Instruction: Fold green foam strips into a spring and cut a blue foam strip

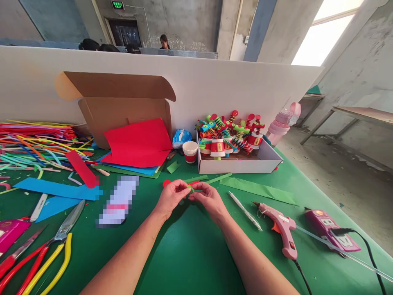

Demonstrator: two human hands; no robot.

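L hand (pixel 172 199) & R hand (pixel 211 199) are both in a narrow pinch, tips nearly meeting on a small green paper piece (pixel 191 189) approx. mid-tabletop (pixel 190 258); prob. two-handed bc it's tiny & needs fine control. Glue gun (pixel 281 229) lies to the R, nozzle twd the L, prob. for quick reach; pen (pixel 245 211) lies btwn it & R hand. Colourful figures (pixel 217 146) sit in a white box (pixel 239 166) at the back, prob. to keep them together. Count: 1 glue gun, 1 pen, 1 white box, 1 wide green strip (pixel 260 190), 1 cup stack (pixel 190 152); figures overlap, can't count.
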